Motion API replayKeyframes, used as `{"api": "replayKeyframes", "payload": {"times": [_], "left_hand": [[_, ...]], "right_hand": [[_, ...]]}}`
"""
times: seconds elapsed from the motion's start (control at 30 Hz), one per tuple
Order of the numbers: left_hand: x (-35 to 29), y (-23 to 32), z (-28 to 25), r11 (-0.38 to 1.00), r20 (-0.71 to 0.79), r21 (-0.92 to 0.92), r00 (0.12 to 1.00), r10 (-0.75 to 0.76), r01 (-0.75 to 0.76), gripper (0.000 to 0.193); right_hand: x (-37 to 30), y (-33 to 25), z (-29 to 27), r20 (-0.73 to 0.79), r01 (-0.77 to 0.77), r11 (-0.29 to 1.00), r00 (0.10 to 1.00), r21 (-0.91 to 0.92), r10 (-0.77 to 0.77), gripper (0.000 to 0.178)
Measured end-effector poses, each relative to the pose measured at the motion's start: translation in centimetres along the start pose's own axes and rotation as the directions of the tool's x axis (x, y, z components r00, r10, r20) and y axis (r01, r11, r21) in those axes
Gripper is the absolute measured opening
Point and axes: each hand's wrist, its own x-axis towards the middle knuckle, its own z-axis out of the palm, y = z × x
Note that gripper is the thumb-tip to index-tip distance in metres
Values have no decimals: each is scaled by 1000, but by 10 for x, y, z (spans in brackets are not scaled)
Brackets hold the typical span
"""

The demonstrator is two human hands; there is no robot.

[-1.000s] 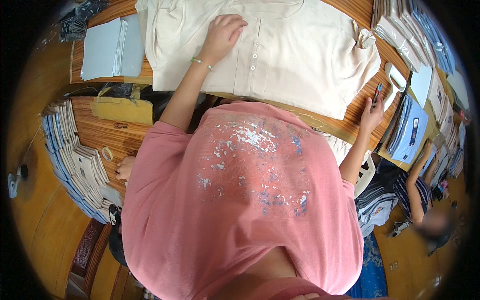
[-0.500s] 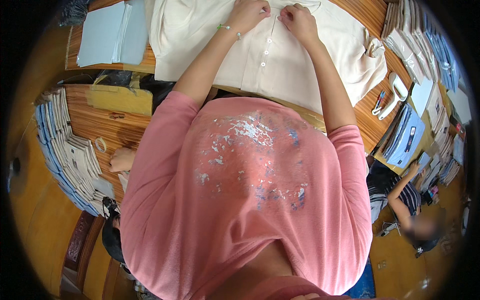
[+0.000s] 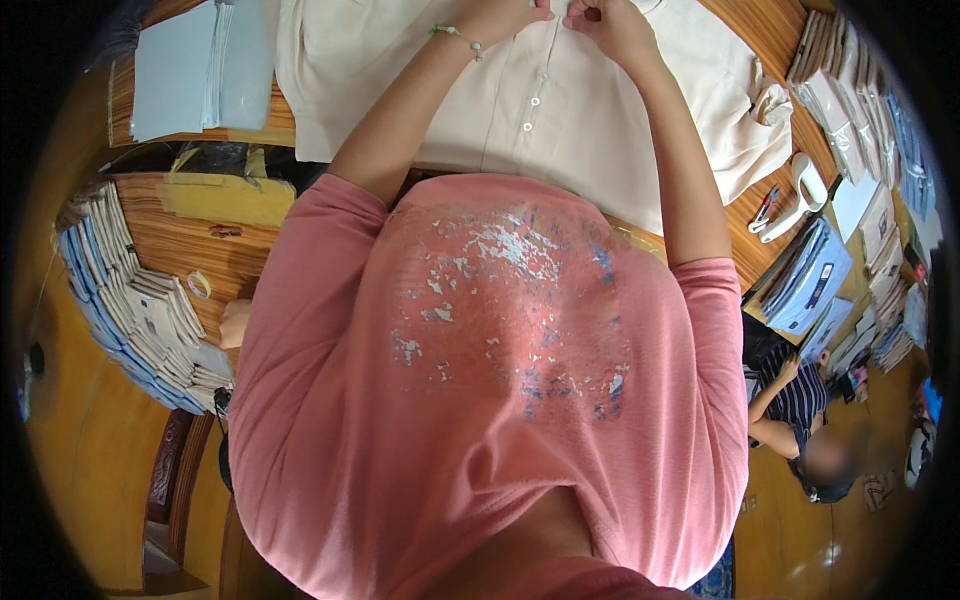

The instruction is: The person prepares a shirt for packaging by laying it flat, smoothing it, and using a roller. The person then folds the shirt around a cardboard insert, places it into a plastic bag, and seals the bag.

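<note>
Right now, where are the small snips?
In the head view, the snips lie on the wooden table at right, just left of the white roller and near the cream shirt.

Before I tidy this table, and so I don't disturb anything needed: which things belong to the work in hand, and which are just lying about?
In use:
cream garment, laid out flat
left hand and right hand, at its buttoned front

Seemingly just lying about, untouched:
small snips
white tool
white sheets
stacked bagged garments
</note>
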Motion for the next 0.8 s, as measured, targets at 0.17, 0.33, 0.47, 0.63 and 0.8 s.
{"api": "replayKeyframes", "payload": {"times": [0.17, 0.33, 0.47, 0.63, 0.8], "left_hand": [[4, -2, -1, 1000, 15, -7, 1000, 13, -13, 10], [4, 0, -4, 1000, 33, -19, 999, -1, 2, 11], [4, 0, -4, 1000, 54, -18, 998, -8, 9, 11], [6, -4, -1, 999, 33, -21, 999, 39, -39, 12], [15, -6, 1, 999, 110, -49, 994, -2, 8, 16]], "right_hand": [[10, 7, 2, 62, -9, 1000, 998, -10, 10, 6], [16, -1, -6, 130, -112, 993, 985, -18, 114, 8], [20, 5, -3, 151, -117, 990, 980, -76, 127, 11], [26, 6, -5, 233, -152, 985, 958, -78, 166, 11], [23, 7, -9, 169, -155, 986, 972, -66, 164, 17]]}}
